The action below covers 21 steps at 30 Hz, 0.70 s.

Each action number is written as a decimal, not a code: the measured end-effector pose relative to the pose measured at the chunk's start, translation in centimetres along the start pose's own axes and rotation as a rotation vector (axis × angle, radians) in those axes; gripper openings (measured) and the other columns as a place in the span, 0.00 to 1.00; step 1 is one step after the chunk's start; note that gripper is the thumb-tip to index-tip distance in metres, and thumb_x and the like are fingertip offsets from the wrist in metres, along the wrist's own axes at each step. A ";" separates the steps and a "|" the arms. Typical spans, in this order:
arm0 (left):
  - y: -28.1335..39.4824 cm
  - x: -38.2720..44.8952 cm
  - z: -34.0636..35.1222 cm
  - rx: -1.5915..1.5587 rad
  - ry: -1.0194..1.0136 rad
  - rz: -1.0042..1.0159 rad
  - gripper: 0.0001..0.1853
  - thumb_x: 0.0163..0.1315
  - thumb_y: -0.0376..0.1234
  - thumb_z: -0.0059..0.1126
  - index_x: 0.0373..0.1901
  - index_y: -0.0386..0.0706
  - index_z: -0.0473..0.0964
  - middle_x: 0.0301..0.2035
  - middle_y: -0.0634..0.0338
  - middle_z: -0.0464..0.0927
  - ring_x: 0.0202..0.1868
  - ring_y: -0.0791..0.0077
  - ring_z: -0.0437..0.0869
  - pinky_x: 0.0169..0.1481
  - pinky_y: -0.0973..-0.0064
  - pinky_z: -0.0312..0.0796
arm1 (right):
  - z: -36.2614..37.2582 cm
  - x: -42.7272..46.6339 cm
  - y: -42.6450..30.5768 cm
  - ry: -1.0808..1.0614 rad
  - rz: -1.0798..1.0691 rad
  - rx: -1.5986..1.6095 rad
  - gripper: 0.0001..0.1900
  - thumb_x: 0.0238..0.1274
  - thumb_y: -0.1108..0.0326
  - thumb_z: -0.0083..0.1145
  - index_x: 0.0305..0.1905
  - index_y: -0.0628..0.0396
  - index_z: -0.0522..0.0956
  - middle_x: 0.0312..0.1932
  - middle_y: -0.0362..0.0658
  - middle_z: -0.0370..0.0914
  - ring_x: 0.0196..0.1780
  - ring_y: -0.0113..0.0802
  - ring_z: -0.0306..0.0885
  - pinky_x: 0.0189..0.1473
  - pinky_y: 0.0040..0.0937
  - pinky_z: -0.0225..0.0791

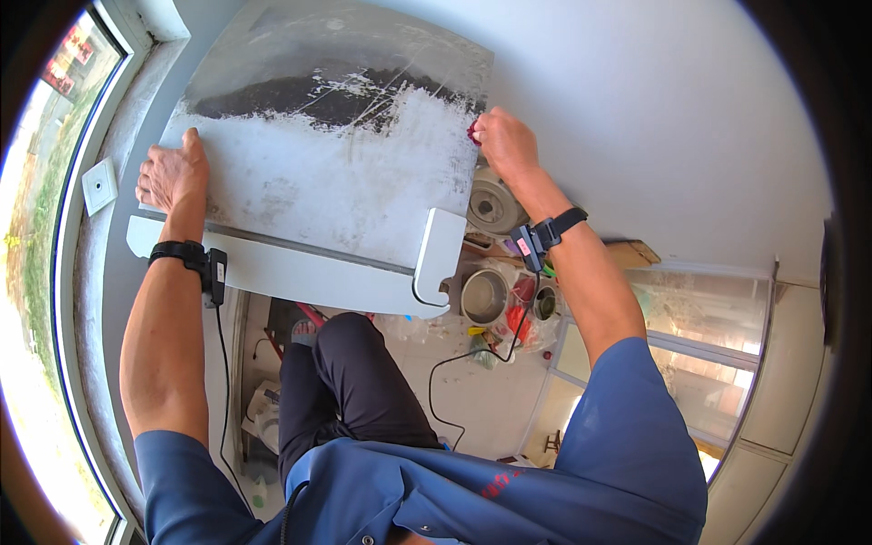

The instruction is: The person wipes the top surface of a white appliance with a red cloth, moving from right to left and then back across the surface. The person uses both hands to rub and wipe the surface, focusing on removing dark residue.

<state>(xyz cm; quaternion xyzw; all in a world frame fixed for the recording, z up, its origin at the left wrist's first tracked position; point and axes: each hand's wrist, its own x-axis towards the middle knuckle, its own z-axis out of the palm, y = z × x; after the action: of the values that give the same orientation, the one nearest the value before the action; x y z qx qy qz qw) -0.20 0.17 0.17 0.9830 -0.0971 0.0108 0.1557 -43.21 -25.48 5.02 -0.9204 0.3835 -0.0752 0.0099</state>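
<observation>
Before me is the top panel of a refrigerator [327, 184], its near half whitish and spotted with grime, its far half dark with scratches. My left hand [177, 170] rests on the panel's left edge, thumb upward and fingers curled over the side. At the right edge, my right hand [507, 139] is closed around a small dark red cloth or pad [473, 133], mostly hidden by the fingers. A light plastic trim [306, 272] runs along the near side, with a hinge cover [441, 242] at its right corner.
A window [41, 225] and a wall socket [100, 186] lie to the left. White wall [654, 136] bounds the right. Below right are a metal pot [484, 296], plastic bags [518, 323] and a rice-cooker-like appliance [490, 203]. A black cable [436, 381] hangs from my right wrist.
</observation>
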 end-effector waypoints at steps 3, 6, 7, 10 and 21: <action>0.0 -0.1 0.2 -0.009 0.007 0.005 0.47 0.61 0.63 0.52 0.70 0.34 0.73 0.69 0.37 0.72 0.77 0.43 0.65 0.84 0.49 0.41 | 0.5 1.2 0.6 0.084 0.010 -0.061 0.05 0.66 0.68 0.62 0.38 0.52 0.87 0.39 0.50 0.82 0.44 0.56 0.83 0.45 0.55 0.76; 0.1 -0.2 0.0 -0.014 0.028 0.004 0.47 0.61 0.63 0.52 0.70 0.34 0.73 0.69 0.36 0.73 0.77 0.43 0.65 0.84 0.49 0.41 | 0.7 3.1 1.1 0.122 0.041 -0.073 0.05 0.67 0.69 0.60 0.37 0.53 0.86 0.39 0.51 0.82 0.43 0.57 0.84 0.45 0.55 0.76; 0.1 -0.2 -0.1 -0.016 0.023 0.005 0.47 0.61 0.63 0.52 0.70 0.33 0.73 0.69 0.36 0.72 0.77 0.43 0.65 0.84 0.49 0.41 | 0.8 3.2 1.1 0.132 0.036 -0.050 0.06 0.67 0.69 0.59 0.36 0.53 0.85 0.39 0.51 0.82 0.43 0.57 0.83 0.45 0.55 0.76; 0.1 -0.3 -0.2 -0.013 0.003 0.015 0.47 0.61 0.63 0.52 0.70 0.33 0.72 0.69 0.36 0.72 0.76 0.42 0.66 0.84 0.49 0.41 | 0.6 2.0 0.5 0.124 0.068 -0.010 0.06 0.68 0.69 0.59 0.35 0.54 0.84 0.38 0.51 0.81 0.43 0.56 0.83 0.44 0.54 0.75; 0.0 0.0 0.3 -0.012 0.028 0.008 0.47 0.62 0.63 0.51 0.71 0.34 0.72 0.69 0.36 0.72 0.77 0.42 0.64 0.84 0.48 0.41 | -2.1 -11.2 -6.1 0.074 -0.088 0.261 0.04 0.65 0.66 0.67 0.36 0.52 0.84 0.38 0.43 0.80 0.43 0.48 0.82 0.45 0.48 0.76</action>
<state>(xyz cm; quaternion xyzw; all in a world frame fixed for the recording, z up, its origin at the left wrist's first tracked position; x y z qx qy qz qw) -0.21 0.10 -0.14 0.9813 -0.0990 0.0246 0.1631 -47.04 -13.15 6.13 -0.9238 0.3298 -0.1588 0.1120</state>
